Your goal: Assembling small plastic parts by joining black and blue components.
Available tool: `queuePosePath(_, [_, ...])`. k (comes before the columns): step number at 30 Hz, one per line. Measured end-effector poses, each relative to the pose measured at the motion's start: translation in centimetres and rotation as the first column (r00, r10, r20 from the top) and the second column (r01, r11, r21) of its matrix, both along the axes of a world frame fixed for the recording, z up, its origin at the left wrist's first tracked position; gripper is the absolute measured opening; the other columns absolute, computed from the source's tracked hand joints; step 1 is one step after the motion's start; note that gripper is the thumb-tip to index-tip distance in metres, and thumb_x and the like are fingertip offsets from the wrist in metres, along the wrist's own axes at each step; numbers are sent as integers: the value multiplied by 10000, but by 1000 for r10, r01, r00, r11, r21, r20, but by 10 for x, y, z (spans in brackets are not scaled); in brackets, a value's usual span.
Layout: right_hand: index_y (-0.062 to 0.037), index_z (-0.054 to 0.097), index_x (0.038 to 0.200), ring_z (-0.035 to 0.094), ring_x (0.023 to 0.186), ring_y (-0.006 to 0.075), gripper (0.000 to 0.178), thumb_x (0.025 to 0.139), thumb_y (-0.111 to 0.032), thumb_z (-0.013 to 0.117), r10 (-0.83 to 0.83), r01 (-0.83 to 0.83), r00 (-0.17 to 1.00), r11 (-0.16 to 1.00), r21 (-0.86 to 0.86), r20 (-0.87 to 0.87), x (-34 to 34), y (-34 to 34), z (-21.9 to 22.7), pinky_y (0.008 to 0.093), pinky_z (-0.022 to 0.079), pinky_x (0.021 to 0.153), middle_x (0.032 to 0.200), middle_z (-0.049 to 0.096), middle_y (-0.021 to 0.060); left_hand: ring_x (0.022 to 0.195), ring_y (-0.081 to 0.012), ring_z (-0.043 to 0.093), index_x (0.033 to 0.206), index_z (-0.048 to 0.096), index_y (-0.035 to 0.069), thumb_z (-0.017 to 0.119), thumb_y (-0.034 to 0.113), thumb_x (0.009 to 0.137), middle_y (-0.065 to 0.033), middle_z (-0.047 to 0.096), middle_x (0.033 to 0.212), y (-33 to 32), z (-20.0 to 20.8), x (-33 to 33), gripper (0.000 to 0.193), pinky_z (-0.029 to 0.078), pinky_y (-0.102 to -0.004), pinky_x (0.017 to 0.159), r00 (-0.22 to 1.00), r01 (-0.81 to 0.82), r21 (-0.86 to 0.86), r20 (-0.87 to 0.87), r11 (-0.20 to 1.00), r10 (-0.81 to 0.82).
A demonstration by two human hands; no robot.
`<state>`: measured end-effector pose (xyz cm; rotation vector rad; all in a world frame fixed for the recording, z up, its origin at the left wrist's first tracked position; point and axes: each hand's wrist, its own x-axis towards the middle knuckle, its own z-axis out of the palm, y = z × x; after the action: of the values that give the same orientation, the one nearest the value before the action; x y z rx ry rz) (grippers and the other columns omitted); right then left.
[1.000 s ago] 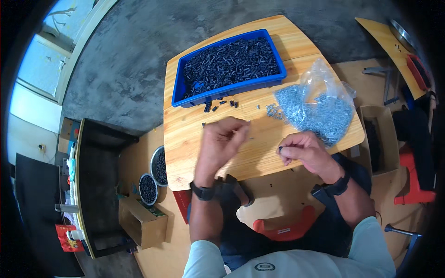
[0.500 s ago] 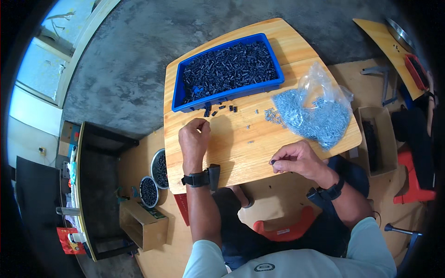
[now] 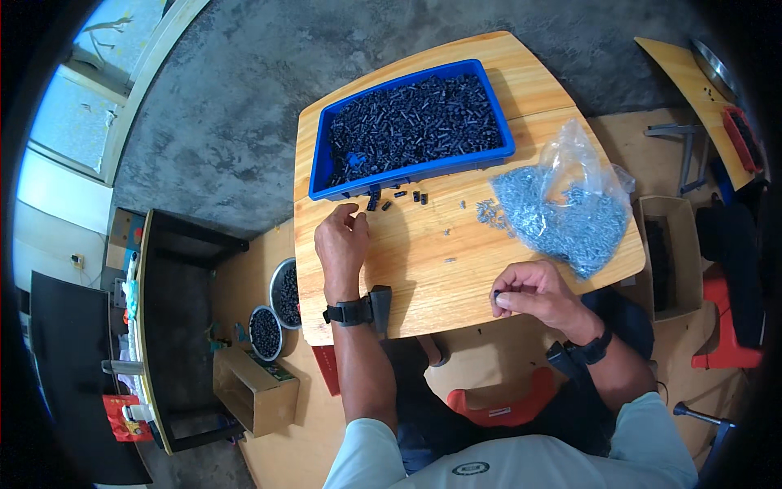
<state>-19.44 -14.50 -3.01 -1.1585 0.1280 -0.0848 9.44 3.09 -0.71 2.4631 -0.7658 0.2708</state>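
My right hand [image 3: 533, 293] is over the table's near edge, with a small black plastic piece [image 3: 498, 297] pinched between thumb and fingers. My left hand [image 3: 342, 244] is above the left part of the wooden table [image 3: 423, 301], its fingers curled and thumb close to the index finger. Whatever it may hold is hidden. Just beyond its fingertips lie several loose black pieces [image 3: 386, 205]. Behind them stands a blue tray [image 3: 407, 173] heaped with similar black pieces. On the right rests a clear plastic bag [image 3: 562, 216] of small silvery screws, some spilled beside its mouth [image 3: 489, 213].
At the table's left, metal bowls [image 3: 265, 332] of black parts and a cardboard box [image 3: 257, 395] sit on the floor. Another cardboard box [image 3: 672, 261] stands at the right, near a red stool [image 3: 717, 326]. A dark-framed shelf [image 3: 155, 326] is farther left.
The view has shifted slightly, so the table appears farther right. My left thumb and index finger look a little less tightly pinched. My right hand still holds the small black piece near the table's edge.
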Motion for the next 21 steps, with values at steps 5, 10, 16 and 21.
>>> queuePosePath(5, [39,669,1013,666,803,110,127,931,-58,669,21,-21,1000,999,35,-5,0,-1,1,252,548,736,878,711,92,691,-290,686,1022,756,32,723,117,805,-142,710,787,-2,-5,5,235,533,-395,672,999,28,-6,-23,1000,-28])
queuePosePath(10, [40,668,1011,667,805,112,130,927,-59,673,37,-36,999,999,20,-33,-2,1,3,253,550,737,876,710,90,730,-308,680,988,758,35,721,103,778,-142,693,815,-1,-7,7,224,530,-409,679,999,43,-1,25,999,-43])
queuePosePath(16, [35,672,1000,657,796,97,127,919,-62,679,31,-31,998,999,8,-57,-4,-1,1,240,535,722,869,706,73,697,-251,667,961,759,22,719,95,806,-127,703,803,-15,-3,-10,176,514,-367,657,991,134,-52,-8,990,-134])
queuePosePath(21, [21,689,930,630,724,63,138,855,-91,719,53,-58,998,968,-243,-28,10,4,5,234,504,663,799,696,30,658,-92,590,994,747,-27,697,89,882,-59,721,794,-17,0,-14,168,460,-256,587,960,231,-104,-136,967,-244])
